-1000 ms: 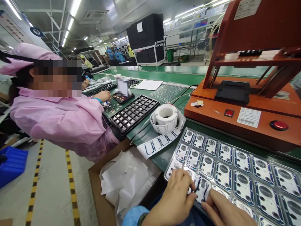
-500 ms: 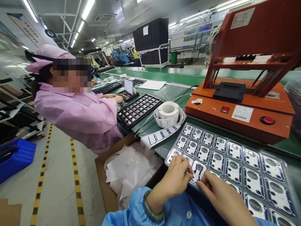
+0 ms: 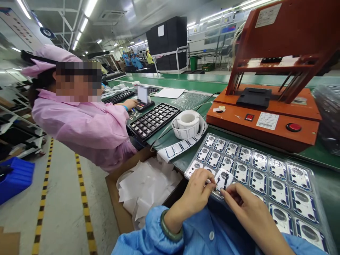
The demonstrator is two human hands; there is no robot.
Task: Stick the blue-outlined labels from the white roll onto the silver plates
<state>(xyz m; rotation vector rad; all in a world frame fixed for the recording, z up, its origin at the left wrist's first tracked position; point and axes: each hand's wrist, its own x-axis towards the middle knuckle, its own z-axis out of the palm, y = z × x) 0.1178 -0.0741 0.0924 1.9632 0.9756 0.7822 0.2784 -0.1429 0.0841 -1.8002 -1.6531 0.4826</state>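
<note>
A clear plastic tray (image 3: 316,198) of several small white plates with holes lies on the green bench in front of me. My left hand (image 3: 198,194) and my right hand (image 3: 245,209) meet at the tray's near edge. Both pinch one small white part (image 3: 222,179) with a black piece on it, the left at its left side, the right just below it. My sleeves are blue, and a green bangle (image 3: 170,231) sits on my left wrist.
An orange press machine (image 3: 265,120) with a red button stands behind the tray. A white label roll (image 3: 188,124) trails a strip of labels. A black compartment tray (image 3: 155,120) lies further left. A person in pink works beside it. A cardboard box of white sheets (image 3: 143,187) sits below the bench.
My view has shifted, and both hands have drawn slightly up and in over the tray edge, still pinching the small part. The person in pink has reached further along the bench.
</note>
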